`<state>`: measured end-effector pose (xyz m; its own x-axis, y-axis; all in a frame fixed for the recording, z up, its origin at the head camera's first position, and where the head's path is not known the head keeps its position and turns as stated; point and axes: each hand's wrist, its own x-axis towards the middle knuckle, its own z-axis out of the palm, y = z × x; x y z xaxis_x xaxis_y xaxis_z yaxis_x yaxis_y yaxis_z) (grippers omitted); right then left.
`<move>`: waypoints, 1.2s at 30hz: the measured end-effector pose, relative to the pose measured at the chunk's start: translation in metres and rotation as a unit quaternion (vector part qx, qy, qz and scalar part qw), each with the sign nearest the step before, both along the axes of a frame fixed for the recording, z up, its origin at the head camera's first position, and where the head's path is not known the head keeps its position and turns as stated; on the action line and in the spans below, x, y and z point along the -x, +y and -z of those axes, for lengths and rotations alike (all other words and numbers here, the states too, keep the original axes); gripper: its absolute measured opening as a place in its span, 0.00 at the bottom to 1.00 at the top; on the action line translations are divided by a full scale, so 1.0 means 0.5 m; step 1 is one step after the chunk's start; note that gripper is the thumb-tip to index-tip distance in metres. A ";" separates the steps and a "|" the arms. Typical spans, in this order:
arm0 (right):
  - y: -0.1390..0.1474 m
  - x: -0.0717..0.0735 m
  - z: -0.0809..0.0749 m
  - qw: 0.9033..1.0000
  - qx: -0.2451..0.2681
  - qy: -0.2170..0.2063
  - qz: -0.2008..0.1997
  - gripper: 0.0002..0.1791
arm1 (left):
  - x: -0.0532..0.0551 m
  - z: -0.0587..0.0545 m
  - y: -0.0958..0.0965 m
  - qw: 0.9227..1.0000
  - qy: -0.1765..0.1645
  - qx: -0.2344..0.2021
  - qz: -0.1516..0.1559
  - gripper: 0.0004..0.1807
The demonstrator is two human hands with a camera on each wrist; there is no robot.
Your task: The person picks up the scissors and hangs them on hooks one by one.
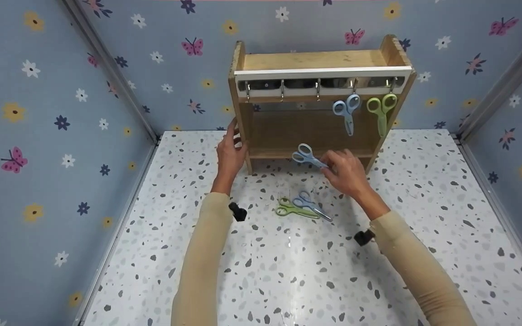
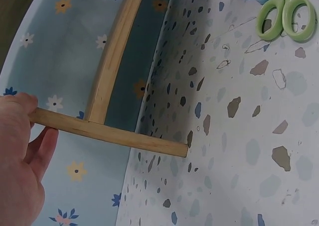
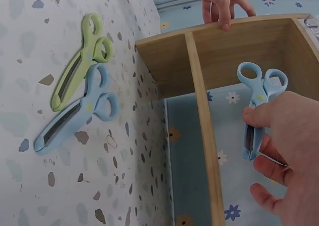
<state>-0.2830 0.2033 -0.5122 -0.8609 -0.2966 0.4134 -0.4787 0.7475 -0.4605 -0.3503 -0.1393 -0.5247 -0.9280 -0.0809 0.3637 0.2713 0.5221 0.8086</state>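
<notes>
Blue scissors (image 1: 305, 155) are pinched by the blades in my right hand (image 1: 347, 173), handle loops pointing left, in front of the wooden rack (image 1: 315, 153). My left hand (image 1: 231, 156) grips the rack's left side panel; in the right wrist view its fingers (image 3: 225, 18) lie over that panel's edge. From the hooks at the rack's right hang another pair of blue scissors (image 1: 348, 118) and a pair of green scissors (image 1: 382, 118). On the surface before the rack lie green scissors (image 3: 82, 61) and blue scissors (image 3: 75, 119), partly overlapping in the head view.
A metal hook strip (image 1: 300, 84) runs across the rack's upper front, with three hooks at the left bearing nothing. The speckled white tabletop (image 1: 261, 271) spreads in front. Flower-patterned blue panels (image 1: 61, 149) stand at the back and both sides.
</notes>
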 end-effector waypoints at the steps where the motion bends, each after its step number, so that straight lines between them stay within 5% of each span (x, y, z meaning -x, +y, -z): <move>1: -0.001 0.000 -0.002 1.000 0.000 -0.001 0.000 0.08 | -0.001 0.000 0.001 1.000 -0.001 0.000 -0.001 0.41; 36: -0.002 0.004 -0.083 0.999 0.027 0.037 0.014 0.08 | 0.000 0.003 -0.001 1.000 -0.003 0.001 0.000 0.41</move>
